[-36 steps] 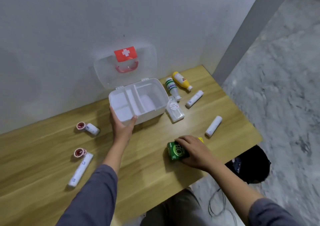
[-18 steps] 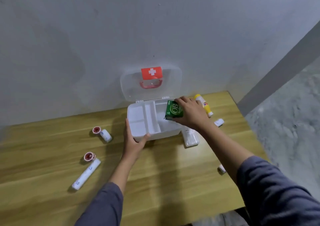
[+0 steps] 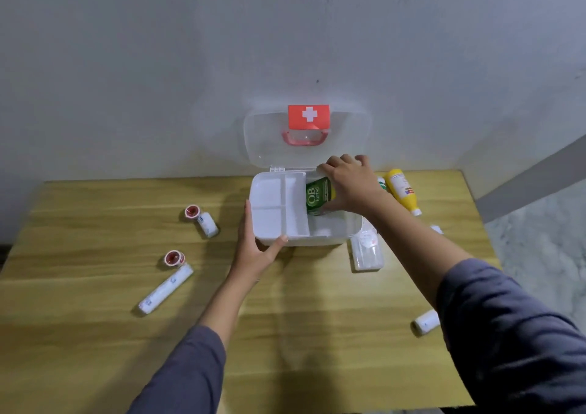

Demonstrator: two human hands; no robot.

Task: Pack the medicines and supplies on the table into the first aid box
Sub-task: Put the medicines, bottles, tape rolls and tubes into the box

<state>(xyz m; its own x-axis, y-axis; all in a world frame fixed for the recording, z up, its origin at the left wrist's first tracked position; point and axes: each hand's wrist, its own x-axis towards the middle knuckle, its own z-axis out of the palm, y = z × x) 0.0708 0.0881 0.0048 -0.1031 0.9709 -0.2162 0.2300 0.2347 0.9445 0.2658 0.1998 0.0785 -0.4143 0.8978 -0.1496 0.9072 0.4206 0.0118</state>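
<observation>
The white first aid box [image 3: 336,237] stands open on the wooden table [image 3: 317,334], its clear lid [image 3: 269,140] with a red cross label leaning against the wall. My left hand [image 3: 253,248] grips the box's front left corner. My right hand [image 3: 352,182] holds a green medicine box [image 3: 315,196] tilted down inside the box's right compartment, beside the white divided tray [image 3: 276,207]. Two red-and-white tape rolls [image 3: 192,213] [image 3: 173,259] and two white bandage rolls [image 3: 207,223] [image 3: 165,288] lie at the left.
Right of the box lie a yellow bottle [image 3: 404,191], a green-and-white bottle [image 3: 381,183] mostly hidden by my arm, a clear plastic pack [image 3: 366,252] and a white roll [image 3: 426,321] near the table's right edge. The wall is right behind the lid.
My right hand picked the green medicine box off the table's front, carried it to the first aid box and now lowers it into the right compartment. My left hand stayed on the box.
</observation>
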